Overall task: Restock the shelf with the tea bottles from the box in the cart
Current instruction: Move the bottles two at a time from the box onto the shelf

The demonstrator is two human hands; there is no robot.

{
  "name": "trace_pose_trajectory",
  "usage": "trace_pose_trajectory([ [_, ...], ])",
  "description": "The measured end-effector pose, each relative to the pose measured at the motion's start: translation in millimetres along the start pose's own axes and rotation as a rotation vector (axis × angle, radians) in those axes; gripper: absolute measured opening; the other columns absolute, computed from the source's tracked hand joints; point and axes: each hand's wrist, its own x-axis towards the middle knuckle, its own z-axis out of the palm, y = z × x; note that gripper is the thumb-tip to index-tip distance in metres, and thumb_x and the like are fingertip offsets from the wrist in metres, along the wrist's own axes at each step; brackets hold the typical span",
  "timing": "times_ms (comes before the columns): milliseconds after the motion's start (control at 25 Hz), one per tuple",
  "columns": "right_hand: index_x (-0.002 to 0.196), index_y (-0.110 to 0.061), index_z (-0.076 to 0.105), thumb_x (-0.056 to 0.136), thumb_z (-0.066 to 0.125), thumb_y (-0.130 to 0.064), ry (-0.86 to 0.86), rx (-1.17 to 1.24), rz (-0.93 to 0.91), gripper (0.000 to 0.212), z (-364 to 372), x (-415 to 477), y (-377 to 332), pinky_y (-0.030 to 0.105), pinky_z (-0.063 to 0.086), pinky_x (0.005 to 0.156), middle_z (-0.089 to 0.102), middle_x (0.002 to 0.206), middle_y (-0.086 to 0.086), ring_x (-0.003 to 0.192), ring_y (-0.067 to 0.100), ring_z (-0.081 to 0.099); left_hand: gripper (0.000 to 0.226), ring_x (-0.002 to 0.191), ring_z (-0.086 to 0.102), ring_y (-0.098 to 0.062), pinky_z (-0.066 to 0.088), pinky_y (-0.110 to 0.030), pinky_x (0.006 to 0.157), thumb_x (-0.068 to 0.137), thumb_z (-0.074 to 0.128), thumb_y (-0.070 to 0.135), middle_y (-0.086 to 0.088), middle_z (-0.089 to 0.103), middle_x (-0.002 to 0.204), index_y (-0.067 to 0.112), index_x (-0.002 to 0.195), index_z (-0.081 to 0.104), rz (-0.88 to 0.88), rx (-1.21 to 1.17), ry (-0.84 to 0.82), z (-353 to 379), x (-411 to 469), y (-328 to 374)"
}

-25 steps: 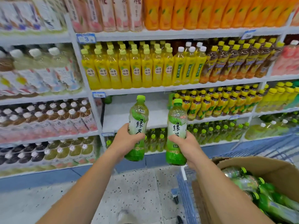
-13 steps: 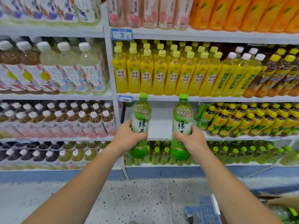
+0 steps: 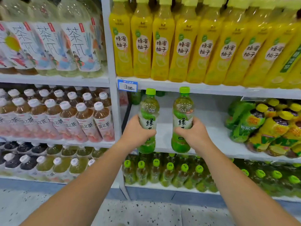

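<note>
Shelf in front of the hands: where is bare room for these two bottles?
Bare board runs from the post, past the two held bottles, to the tipped pile on the right. The back left corner holds a few green bottles. The yellow row above and the green-capped row below are packed.

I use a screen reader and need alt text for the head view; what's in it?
The left hand grips the left tea bottle and the right hand the right tea bottle, both upright in front of a white shelf. Yellow bottles line up above it; green-capped bottles stand below.
</note>
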Motion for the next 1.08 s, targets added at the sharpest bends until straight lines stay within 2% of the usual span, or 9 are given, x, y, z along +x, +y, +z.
trace_pose_trajectory([
  [120,0.113,-0.024,0.062,0.077,0.081,-0.012,0.011,0.02,-0.057,0.042,19,38,33,0.037,0.052,0.082,0.07,0.102,-0.005,0.093,0.013,0.066,0.044,0.09,0.071,-0.016,0.057,-0.028,0.071,0.074,0.083,0.009,-0.003,0.072,0.1,0.019,0.11,0.06,0.076,-0.026,0.009,14,39,-26],
  [280,0.115,-0.024,0.06,0.076,0.08,-0.012,0.054,0.036,-0.148,0.046,32,74,69,0.04,0.054,0.087,0.069,0.105,-0.003,0.098,0.018,0.066,0.043,0.088,0.069,-0.012,0.054,-0.029,0.072,0.075,0.08,0.004,0.0,0.071,0.098,0.03,0.098,0.056,0.19,-0.051,0.048,36,72,-56],
  [440,0.118,-0.022,0.06,0.077,0.08,-0.011,0.077,0.091,-0.215,0.047,41,91,93,0.041,0.055,0.088,0.07,0.106,-0.001,0.099,0.02,0.067,0.051,0.095,0.071,-0.019,0.059,-0.037,0.079,0.072,0.081,0.006,-0.003,0.072,0.102,0.023,0.114,0.057,0.272,-0.113,0.082,52,93,-86],
  [600,0.105,-0.031,0.056,0.082,0.079,-0.011,0.032,0.09,-0.314,0.038,44,93,102,0.034,0.05,0.081,0.067,0.101,-0.009,0.096,0.009,0.064,0.056,0.097,0.071,-0.017,0.059,-0.04,0.084,0.073,0.081,0.009,-0.001,0.072,0.105,0.025,0.12,0.055,0.343,-0.121,0.09,55,97,-101],
  [720,0.101,-0.037,0.051,0.085,0.079,-0.014,-0.038,0.067,-0.353,0.04,41,91,107,0.03,0.05,0.081,0.065,0.107,-0.01,0.096,0.005,0.062,0.057,0.1,0.069,-0.012,0.058,-0.032,0.084,0.073,0.086,0.011,0.006,0.071,0.107,0.031,0.117,0.053,0.39,-0.043,0.049,53,96,-109],
  [840,0.121,-0.037,0.046,0.075,0.087,-0.031,-0.095,-0.131,-0.39,0.062,30,91,118,0.036,0.051,0.095,0.06,0.122,-0.007,0.109,0.01,0.061,0.06,0.098,0.063,-0.003,0.054,-0.024,0.086,0.067,0.094,0.028,0.013,0.063,0.108,0.035,0.113,0.057,0.441,0.136,0.099,51,90,-120],
  [880,0.126,-0.035,0.044,0.076,0.087,-0.031,-0.096,-0.183,-0.407,0.066,28,90,121,0.033,0.052,0.094,0.06,0.121,-0.01,0.109,0.008,0.06,0.059,0.097,0.061,0.0,0.051,-0.018,0.083,0.067,0.094,0.032,0.014,0.062,0.108,0.035,0.113,0.058,0.466,0.173,0.143,52,88,-125],
  [960,0.126,-0.034,0.046,0.08,0.085,-0.028,-0.058,-0.237,-0.453,0.06,27,89,127,0.028,0.052,0.089,0.061,0.115,-0.018,0.104,0.002,0.061,0.054,0.092,0.062,0.006,0.049,-0.011,0.074,0.068,0.093,0.033,0.017,0.067,0.104,0.033,0.112,0.062,0.504,0.181,0.232,56,85,-132],
  [1080,0.12,-0.035,0.05,0.083,0.083,-0.025,-0.058,-0.265,-0.47,0.05,33,97,123,0.018,0.05,0.079,0.062,0.108,-0.023,0.099,-0.005,0.06,0.051,0.089,0.064,0.005,0.055,-0.02,0.077,0.067,0.092,0.033,0.017,0.071,0.1,0.03,0.109,0.064,0.474,0.176,0.279,59,90,-133],
])
